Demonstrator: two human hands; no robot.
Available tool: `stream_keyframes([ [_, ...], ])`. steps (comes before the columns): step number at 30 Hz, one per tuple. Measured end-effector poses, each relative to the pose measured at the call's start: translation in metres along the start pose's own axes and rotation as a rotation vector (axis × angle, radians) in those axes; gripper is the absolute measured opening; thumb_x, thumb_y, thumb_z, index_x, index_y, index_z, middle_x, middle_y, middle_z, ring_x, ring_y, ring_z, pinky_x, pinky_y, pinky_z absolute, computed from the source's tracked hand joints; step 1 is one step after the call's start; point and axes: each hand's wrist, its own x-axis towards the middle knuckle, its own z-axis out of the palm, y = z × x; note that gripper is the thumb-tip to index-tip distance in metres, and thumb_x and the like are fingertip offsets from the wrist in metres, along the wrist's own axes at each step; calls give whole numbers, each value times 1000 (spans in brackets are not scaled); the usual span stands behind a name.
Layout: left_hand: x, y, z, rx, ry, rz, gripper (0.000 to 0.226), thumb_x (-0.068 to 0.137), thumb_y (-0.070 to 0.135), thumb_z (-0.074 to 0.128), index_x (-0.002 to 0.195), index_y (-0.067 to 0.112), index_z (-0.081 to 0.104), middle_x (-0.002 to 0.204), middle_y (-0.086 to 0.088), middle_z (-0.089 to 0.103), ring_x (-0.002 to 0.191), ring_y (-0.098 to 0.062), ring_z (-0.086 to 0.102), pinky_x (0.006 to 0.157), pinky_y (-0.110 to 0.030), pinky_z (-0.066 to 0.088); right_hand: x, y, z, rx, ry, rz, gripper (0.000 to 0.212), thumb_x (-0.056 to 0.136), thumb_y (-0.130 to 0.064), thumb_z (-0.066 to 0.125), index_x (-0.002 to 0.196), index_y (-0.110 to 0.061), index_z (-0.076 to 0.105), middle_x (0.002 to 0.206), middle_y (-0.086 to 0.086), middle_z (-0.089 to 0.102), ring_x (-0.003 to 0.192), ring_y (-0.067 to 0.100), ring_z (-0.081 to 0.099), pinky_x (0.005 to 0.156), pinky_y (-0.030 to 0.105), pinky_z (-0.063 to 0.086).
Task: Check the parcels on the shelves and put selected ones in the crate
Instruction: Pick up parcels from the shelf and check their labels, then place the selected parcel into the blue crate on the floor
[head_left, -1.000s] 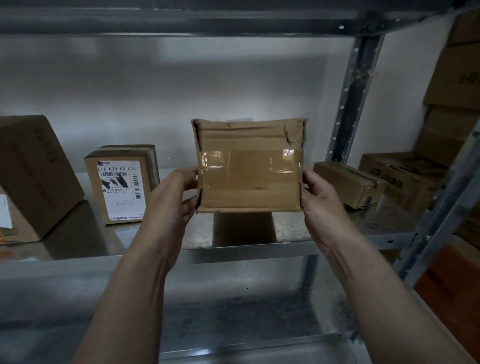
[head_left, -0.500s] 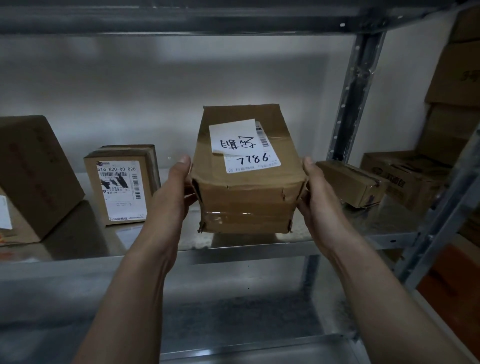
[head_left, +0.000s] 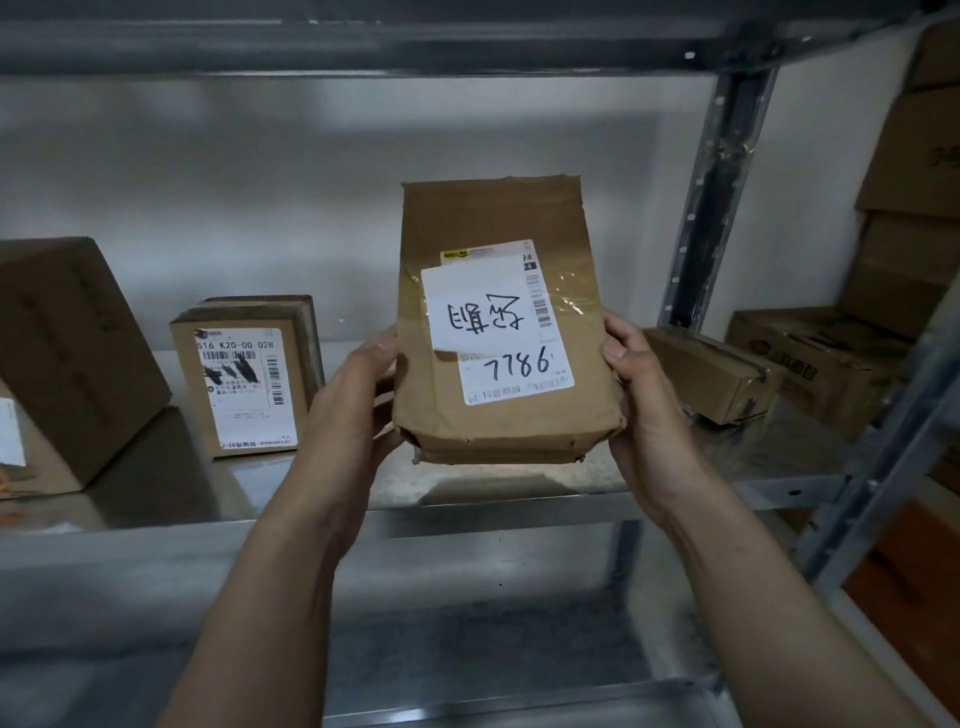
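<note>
Parcel (head_left: 498, 332) is held upright in the air, just in front of the shelf (head_left: 182, 493), its label (head_left: 493, 322) with handwritten 7786 facing the camera. Left hand (head_left: 358, 410) grips the left edge and right hand (head_left: 639, 410) the right edge, thumbs on the front, fingers wrapped behind and mostly hidden. This looks like the checking step: reading the label. No crate is in view, so if this one is chosen, the next move calls for turning to find it; otherwise, setting it down near the box (head_left: 244, 379)
</note>
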Motion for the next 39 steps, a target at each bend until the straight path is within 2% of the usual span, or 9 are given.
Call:
stream_keyframes([
  [7,-11,8,7,-127,85,-4,43,108,48,34,126,34,70,118,4,74,115,-20,70,92,-46,53,-5,-9,5,14,49,-36,68,84,-58,54,145,-28,59,137,-8,72,126,13,68,100,37,51],
  [11,-26,21,6,-129,56,-78,48,103,55,38,141,40,63,125,-19,59,116,-27,69,74,-34,56,-13,-26,13,-20,77,55,46,92,-46,51,134,-35,67,133,-11,74,125,11,68,105,39,50],
  [15,-51,37,9,-207,85,-204,53,86,64,48,132,48,68,138,3,69,131,-23,63,106,-56,52,-31,-48,14,-67,115,192,35,96,-41,51,122,-50,73,134,-6,73,122,18,70,103,50,55],
  [18,-72,53,8,-172,80,-222,45,103,58,34,135,53,64,140,18,67,133,-18,61,108,-57,51,-47,-72,13,-105,32,214,38,101,-37,51,135,-44,66,141,1,69,129,28,67,108,65,51],
  [21,-86,74,3,-173,111,-272,48,106,57,29,142,51,59,147,16,62,140,-31,54,101,-49,54,-58,-100,17,-82,8,261,49,95,-46,60,142,-32,60,144,6,67,129,33,67,105,66,53],
  [25,-106,115,-1,-111,102,-370,46,109,54,30,144,48,59,151,-6,59,144,-49,38,105,-66,48,-70,-139,25,-41,-16,353,63,97,-52,66,149,-20,55,146,11,64,127,36,68,99,70,56],
  [28,-125,147,-8,-116,161,-405,46,103,60,36,139,51,62,143,4,66,136,-30,56,97,-47,52,-81,-165,33,-22,-59,375,56,101,-51,63,148,-22,57,146,15,64,130,42,64,103,72,52],
  [31,-144,178,-10,-96,203,-422,43,106,57,34,138,53,62,143,16,65,138,-17,56,113,-56,46,-92,-196,43,19,-74,395,58,97,-54,68,145,-24,61,143,17,65,130,43,64,104,65,54],
  [39,-198,284,-1,-17,310,-376,45,113,41,27,145,48,58,140,19,66,132,-11,61,111,-52,49,-104,-292,66,68,-176,411,37,102,-28,49,135,-35,65,139,2,70,125,29,70,94,47,62],
])
